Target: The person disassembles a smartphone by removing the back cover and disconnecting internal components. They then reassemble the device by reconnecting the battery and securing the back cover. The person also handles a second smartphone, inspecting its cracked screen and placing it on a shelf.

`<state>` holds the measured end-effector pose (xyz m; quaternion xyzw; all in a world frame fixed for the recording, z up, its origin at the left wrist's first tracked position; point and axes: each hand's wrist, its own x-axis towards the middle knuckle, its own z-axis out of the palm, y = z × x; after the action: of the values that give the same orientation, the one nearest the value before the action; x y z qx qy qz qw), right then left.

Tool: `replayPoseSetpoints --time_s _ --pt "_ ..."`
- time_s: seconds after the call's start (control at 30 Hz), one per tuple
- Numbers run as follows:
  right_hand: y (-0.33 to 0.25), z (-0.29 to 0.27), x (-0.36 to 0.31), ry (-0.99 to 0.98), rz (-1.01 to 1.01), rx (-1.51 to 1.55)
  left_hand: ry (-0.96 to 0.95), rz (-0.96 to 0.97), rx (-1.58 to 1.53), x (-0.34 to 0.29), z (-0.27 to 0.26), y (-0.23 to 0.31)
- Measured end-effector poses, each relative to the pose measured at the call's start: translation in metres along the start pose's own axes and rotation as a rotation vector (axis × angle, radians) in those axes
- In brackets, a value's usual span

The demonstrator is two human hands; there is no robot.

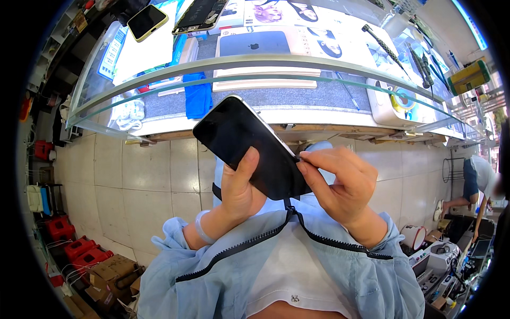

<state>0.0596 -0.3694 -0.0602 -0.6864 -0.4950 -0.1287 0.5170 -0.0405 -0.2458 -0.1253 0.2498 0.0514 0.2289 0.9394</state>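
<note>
A smartphone (229,126) with a dark front and a silvery side edge is held tilted in front of my chest. My left hand (240,186) is closed around its lower left side, with the thumb lying on the dark face. At the phone's lower right edge, my right hand (342,178) pinches thumb and forefinger together. A small dark bit shows at those fingertips, too little to name. The phone's lower end looks black and partly blends with the dark area beneath it. Its back is hidden.
A glass display counter (255,61) stands ahead, with a yellow-edged phone (147,23), an opened phone (201,15) and a screwdriver (383,42) on top. Inside lies a blue cloth (197,98). Red cases (90,255) sit lower left. Another person (475,181) bends at the far right.
</note>
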Motion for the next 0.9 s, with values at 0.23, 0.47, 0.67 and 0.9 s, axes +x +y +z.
replayPoseSetpoints --time_s 0.23,0.47,0.67,0.9 --pt "0.002 0.009 0.000 0.063 -0.062 -0.041 0.002 0.036 0.077 -0.003 0.002 -0.007" --pt "0.012 0.010 -0.004 -0.029 0.741 0.772 0.021 0.055 0.084 -0.003 0.007 -0.004" --pt "0.023 0.009 -0.013 -0.083 0.932 0.985 0.010 0.006 0.123 -0.003 0.003 -0.004" --pt "0.019 0.014 -0.003 0.013 0.235 0.232 0.021 -0.020 -0.063 0.001 0.010 -0.002"
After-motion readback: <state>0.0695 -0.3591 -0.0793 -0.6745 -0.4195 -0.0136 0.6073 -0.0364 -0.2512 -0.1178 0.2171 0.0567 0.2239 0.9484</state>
